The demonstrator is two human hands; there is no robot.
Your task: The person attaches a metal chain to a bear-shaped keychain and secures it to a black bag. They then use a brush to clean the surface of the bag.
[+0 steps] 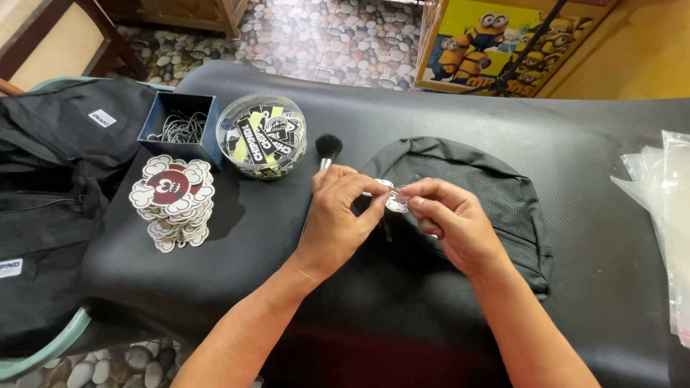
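Both hands meet over the middle of the worktop, a flat surface covered in black textured material. The left hand and the right hand pinch between them a small white cloud-edged paper tag — the fingers of each hand are closed on it from opposite sides, thumbs and forefingers touching its edges. The tag is held just above a black fabric bag with a mesh front panel, which lies flat under the hands and reaches toward the right half of the worktop.

Just behind the left hand, a small make-up style brush with a black bristle head lies on the worktop, its handle partly hidden by the fingers. Toward the far left corner sits a round clear plastic tub filled with black, white and yellow labels, touching a small dark blue square box holding silver ball chains. In front of that box, near the left edge, a stack of white cloud-edged tags with a dark red round centre leans slightly.

Beyond the left edge lie black bags — piled together. At the right edge lies a heap of clear plastic sleeves.
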